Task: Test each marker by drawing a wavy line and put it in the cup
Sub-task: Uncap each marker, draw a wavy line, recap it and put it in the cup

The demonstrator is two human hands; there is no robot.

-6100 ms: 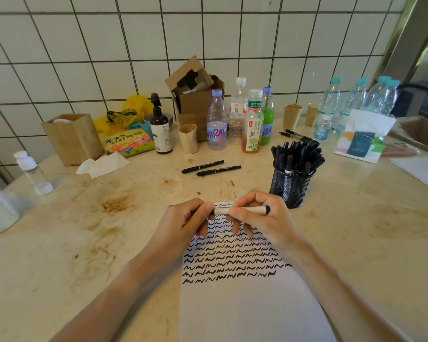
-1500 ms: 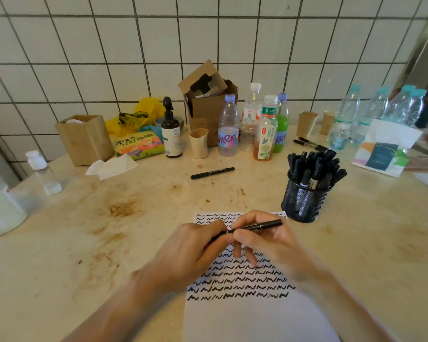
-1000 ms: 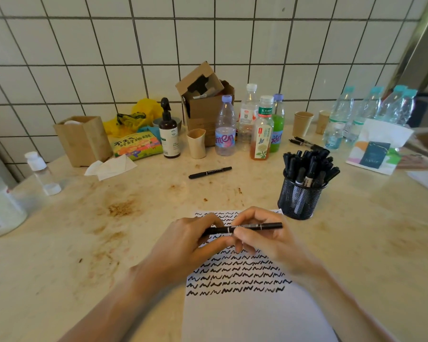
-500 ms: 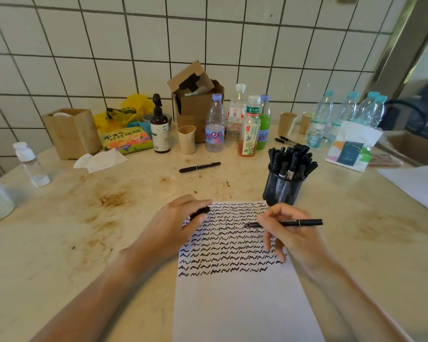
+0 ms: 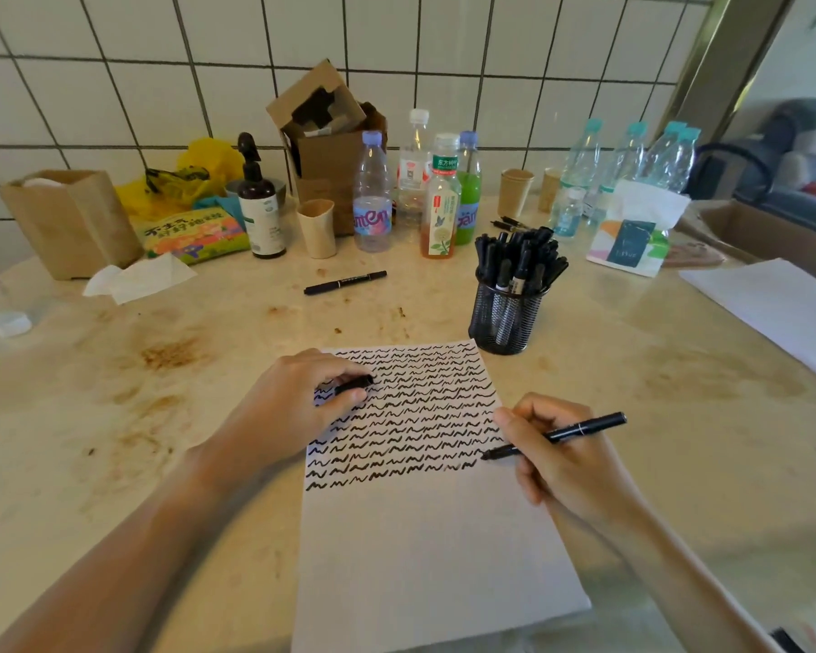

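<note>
1. Head view: a slim black marker (image 5: 557, 435) is pinched in the right hand (image 5: 564, 459), its uncapped tip set at the right end of the lowest full row of wavy lines, apparently to add a test stroke.
2. A short black cap (image 5: 355, 384) is gripped by the curled fingers of the left hand (image 5: 298, 407), which is rested on the white paper sheet (image 5: 425, 549), probably to steady it.
3. A black mesh cup (image 5: 507, 318), crowded with markers, is placed just beyond the sheet's far right corner.
4. 1 more black marker (image 5: 345, 281) is left lying further back on the beige stained table (image 5: 114, 369).
</note>
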